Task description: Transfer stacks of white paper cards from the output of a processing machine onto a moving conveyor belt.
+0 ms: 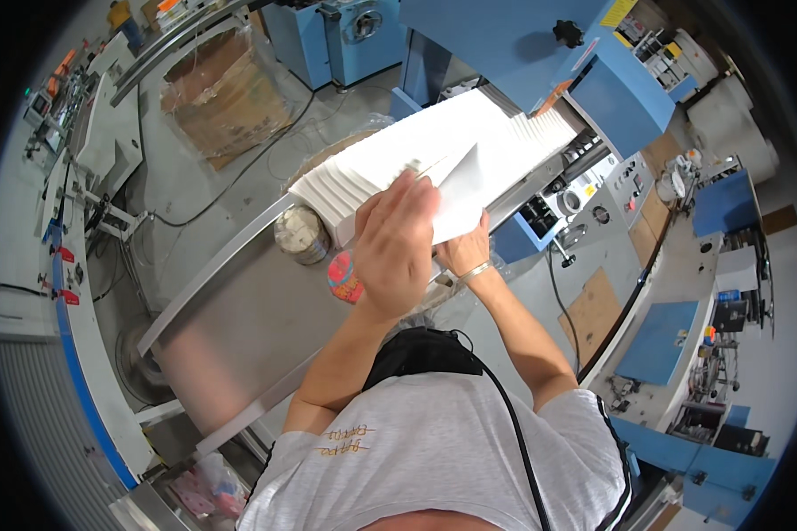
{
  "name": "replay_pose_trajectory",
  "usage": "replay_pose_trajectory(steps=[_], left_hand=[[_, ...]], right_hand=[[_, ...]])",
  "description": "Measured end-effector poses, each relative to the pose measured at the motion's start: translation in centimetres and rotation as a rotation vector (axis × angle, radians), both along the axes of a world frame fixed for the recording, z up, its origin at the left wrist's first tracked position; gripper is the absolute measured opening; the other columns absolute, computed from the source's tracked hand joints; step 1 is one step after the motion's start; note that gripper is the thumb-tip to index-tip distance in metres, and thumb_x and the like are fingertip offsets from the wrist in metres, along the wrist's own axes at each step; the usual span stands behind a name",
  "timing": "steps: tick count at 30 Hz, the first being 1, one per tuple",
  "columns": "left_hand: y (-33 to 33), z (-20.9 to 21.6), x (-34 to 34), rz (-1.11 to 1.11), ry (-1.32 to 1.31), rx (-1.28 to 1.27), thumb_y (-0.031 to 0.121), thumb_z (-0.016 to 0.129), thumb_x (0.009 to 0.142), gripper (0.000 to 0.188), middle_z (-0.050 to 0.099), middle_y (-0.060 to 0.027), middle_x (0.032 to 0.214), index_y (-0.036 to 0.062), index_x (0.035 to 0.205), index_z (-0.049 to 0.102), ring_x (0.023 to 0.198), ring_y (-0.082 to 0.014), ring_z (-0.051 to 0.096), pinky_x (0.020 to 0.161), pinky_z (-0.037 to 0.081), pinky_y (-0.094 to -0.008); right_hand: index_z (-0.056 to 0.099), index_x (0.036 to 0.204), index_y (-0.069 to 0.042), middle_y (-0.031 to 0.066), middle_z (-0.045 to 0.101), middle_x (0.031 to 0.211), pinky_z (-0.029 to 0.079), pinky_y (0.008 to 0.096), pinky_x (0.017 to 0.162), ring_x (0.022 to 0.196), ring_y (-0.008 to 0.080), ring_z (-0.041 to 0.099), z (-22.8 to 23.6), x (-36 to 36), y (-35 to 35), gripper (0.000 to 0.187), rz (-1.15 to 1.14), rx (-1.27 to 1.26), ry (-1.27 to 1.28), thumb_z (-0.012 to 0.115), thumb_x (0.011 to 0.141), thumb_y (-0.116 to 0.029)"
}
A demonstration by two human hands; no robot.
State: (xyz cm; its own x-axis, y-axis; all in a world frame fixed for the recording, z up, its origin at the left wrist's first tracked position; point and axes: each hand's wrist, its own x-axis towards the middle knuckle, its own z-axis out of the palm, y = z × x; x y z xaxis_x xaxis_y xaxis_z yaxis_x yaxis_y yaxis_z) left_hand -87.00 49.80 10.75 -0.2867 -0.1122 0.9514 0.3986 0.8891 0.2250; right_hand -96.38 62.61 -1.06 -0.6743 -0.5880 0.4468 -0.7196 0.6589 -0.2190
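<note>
The right hand (466,251) grips the near edge of lifted white sheets (460,193), apparently to steady them; the left hand (394,257) — straight-fingered, holding nothing — stands flat beside them, perhaps for squaring, contact unclear. Beyond, the matte white paper row (398,143) — overlapping, ridged at both ends — stretches toward the blue machine (496,44), probably keeping order.
</note>
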Motion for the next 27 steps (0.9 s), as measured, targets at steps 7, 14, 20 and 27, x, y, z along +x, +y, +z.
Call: replay_pose_trajectory(steps=[7, 14, 20, 27], left_hand=[[0.2, -0.8, -0.4, -0.502, -0.339, 1.423, 0.013, 0.062, 0.089, 0.028, 0.068, -0.0063, 0.092, -0.0059, 0.110, 0.063, 0.081, -0.0083, 0.060, 0.073, 0.046, -0.0218], [-0.1, -1.7, -0.2, -0.741, -0.314, 1.635, 0.014, 0.062, 0.089, 0.033, 0.066, -0.0064, 0.101, -0.0057, 0.115, 0.060, 0.088, -0.0085, 0.060, 0.079, 0.046, -0.0213], [-0.4, -2.2, -0.2, -0.857, -0.341, 1.804, 0.013, 0.061, 0.090, 0.032, 0.064, -0.0081, 0.105, -0.0055, 0.116, 0.058, 0.094, -0.0121, 0.060, 0.084, 0.047, -0.0238], [-0.1, -1.4, 0.2, -0.963, -0.283, 1.853, 0.011, 0.059, 0.091, 0.029, 0.063, -0.0092, 0.108, -0.0043, 0.115, 0.058, 0.098, -0.0145, 0.060, 0.088, 0.047, -0.0265]], right_hand=[[0.061, 0.115, -0.007, 0.0152, 0.056, 0.120, 0.031, 0.0469, 0.098, 0.120, 0.0369, 0.040, 0.2, 0.2, 0.2, 0.043, 0.002, 0.045, -0.034, 0.062, 0.073, -0.016], [0.062, 0.114, -0.006, 0.0156, 0.056, 0.120, 0.031, 0.0471, 0.097, 0.119, 0.0366, 0.040, 0.0, 0.0, 0.1, 0.043, 0.025, 0.024, -0.024, 0.063, 0.075, -0.023], [0.064, 0.112, -0.009, 0.0147, 0.057, 0.117, 0.031, 0.0480, 0.097, 0.114, 0.0367, 0.042, -0.2, 0.0, 0.2, 0.041, 0.026, 0.024, 0.018, 0.064, 0.075, -0.025], [0.065, 0.110, -0.009, 0.0134, 0.059, 0.114, 0.032, 0.0484, 0.096, 0.112, 0.0358, 0.044, -0.2, -0.1, 0.0, 0.039, 0.051, -0.109, -0.166, 0.065, 0.073, -0.024]])
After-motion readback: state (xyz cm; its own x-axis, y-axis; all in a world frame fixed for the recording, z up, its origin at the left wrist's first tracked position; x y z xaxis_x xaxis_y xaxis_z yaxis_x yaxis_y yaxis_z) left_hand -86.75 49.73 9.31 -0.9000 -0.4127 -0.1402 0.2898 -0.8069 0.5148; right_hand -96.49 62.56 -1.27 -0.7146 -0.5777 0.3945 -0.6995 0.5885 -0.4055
